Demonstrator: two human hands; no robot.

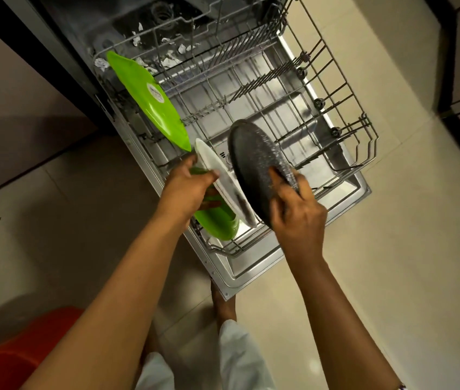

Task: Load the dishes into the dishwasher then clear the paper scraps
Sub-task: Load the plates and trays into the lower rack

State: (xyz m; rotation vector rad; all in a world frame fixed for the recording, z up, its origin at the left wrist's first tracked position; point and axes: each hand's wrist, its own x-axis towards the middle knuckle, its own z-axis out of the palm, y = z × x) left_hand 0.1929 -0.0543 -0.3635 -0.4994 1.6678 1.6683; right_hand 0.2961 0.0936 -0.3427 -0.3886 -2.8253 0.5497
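The dishwasher's lower rack [344, 88] is pulled out over the open door. A large green plate [144, 97] stands on edge along the rack's left side. My left hand [186, 190] grips a white plate [223, 181] together with a smaller green plate [217, 223], both on edge at the rack's near left corner. Just right of them, my right hand [296, 212] holds a dark speckled plate [257, 161] upright by its lower rim. White paper scraps [169, 61] lie scattered at the rack's far end and inside the tub.
The open door [251, 274] juts out over a pale tiled floor. An orange bucket [12, 353] sits at the lower left. Dark cabinets flank the dishwasher on the left and stand at the upper right. My bare foot [223, 305] is beneath the door's corner.
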